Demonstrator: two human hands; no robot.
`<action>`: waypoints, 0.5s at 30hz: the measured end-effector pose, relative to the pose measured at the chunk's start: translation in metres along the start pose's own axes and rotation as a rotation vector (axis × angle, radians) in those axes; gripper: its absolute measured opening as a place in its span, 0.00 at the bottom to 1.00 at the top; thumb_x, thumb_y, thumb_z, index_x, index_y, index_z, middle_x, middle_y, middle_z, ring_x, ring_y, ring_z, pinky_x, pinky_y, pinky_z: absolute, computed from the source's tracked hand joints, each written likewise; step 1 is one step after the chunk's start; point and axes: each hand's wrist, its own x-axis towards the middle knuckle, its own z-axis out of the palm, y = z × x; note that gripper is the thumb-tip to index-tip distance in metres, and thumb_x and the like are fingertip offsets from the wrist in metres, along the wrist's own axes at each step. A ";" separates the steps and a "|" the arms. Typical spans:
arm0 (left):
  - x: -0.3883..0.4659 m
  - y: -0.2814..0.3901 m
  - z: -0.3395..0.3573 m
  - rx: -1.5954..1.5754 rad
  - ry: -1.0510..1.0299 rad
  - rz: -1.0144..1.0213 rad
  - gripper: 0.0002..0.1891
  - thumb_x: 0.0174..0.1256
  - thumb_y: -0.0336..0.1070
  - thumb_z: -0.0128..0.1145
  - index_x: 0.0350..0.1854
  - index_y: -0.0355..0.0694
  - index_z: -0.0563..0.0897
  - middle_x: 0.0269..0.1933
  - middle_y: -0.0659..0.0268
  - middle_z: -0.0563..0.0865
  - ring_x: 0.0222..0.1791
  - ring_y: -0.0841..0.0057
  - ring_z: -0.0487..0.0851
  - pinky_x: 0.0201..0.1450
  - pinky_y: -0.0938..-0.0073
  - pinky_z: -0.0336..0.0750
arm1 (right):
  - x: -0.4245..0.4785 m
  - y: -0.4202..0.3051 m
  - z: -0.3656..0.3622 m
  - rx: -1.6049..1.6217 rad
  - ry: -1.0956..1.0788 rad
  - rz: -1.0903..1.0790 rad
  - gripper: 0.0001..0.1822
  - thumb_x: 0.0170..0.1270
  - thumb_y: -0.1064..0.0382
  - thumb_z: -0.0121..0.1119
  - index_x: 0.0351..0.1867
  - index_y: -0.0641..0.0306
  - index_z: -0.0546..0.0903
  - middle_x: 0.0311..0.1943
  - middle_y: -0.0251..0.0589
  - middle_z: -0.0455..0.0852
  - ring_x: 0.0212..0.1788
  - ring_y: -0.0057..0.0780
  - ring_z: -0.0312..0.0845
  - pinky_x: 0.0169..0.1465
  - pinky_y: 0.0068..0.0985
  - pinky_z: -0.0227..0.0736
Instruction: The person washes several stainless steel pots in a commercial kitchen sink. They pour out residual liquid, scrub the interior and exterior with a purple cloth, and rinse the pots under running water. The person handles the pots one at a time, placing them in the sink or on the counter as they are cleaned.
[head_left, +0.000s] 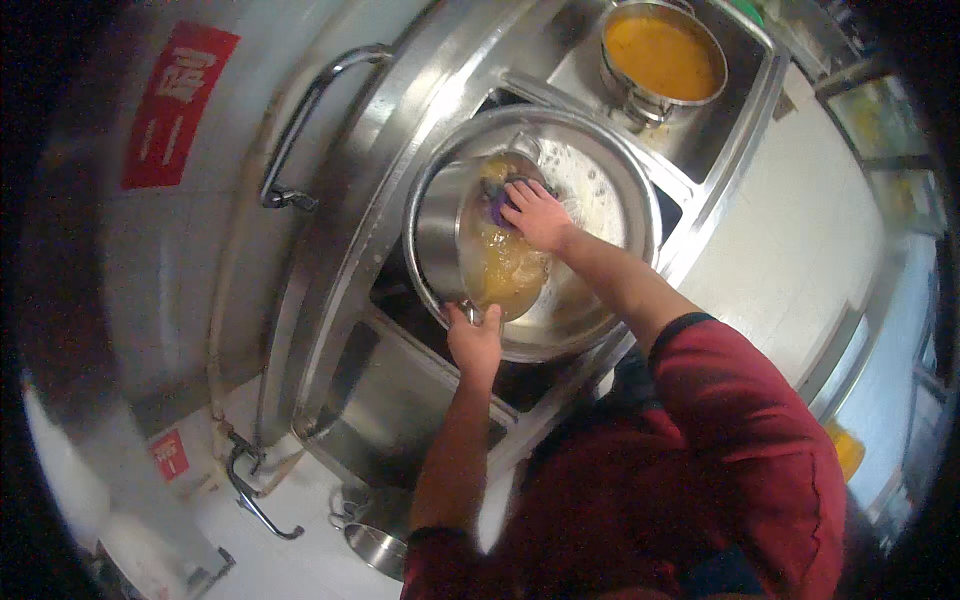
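Note:
A large round metal basin (600, 187) with soapy water rests across the sink. Inside it a steel pot (439, 225) lies tilted on its side, with yellowish liquid and foam in its mouth. My left hand (476, 341) grips the pot's handle (469, 307) at the near rim. My right hand (536, 216) presses a purple scrubbing cloth or pad (499, 208) against the inside of the pot; its exact kind is hard to tell under the fingers.
A steel pot of orange liquid (664, 56) stands in the upper right sink bay. The lower left bay (397, 405) has steel walls. Curved metal faucets (296, 120) (251, 499) reach from the wall side. Another metal pot (375, 547) is low down, left of my body.

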 end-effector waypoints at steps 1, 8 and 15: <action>0.004 -0.011 0.001 -0.043 0.000 0.057 0.33 0.54 0.39 0.64 0.58 0.24 0.67 0.48 0.49 0.82 0.45 0.61 0.81 0.51 0.69 0.72 | -0.001 -0.001 0.014 0.005 -0.033 0.009 0.23 0.53 0.57 0.55 0.52 0.59 0.74 0.57 0.50 0.71 0.63 0.44 0.62 0.68 0.38 0.50; 0.012 -0.034 -0.007 -0.312 -0.063 -0.196 0.21 0.57 0.38 0.62 0.48 0.29 0.77 0.45 0.51 0.84 0.43 0.64 0.82 0.48 0.69 0.73 | -0.016 -0.063 0.005 0.359 -0.514 0.246 0.23 0.56 0.48 0.52 0.45 0.63 0.80 0.50 0.50 0.78 0.55 0.46 0.71 0.62 0.37 0.59; 0.021 -0.032 -0.006 -0.429 -0.030 -0.256 0.26 0.64 0.53 0.51 0.47 0.30 0.78 0.42 0.56 0.84 0.40 0.71 0.81 0.40 0.70 0.73 | -0.004 -0.129 0.002 1.613 -0.488 0.545 0.23 0.62 0.43 0.52 0.43 0.61 0.79 0.40 0.43 0.82 0.40 0.37 0.79 0.43 0.32 0.74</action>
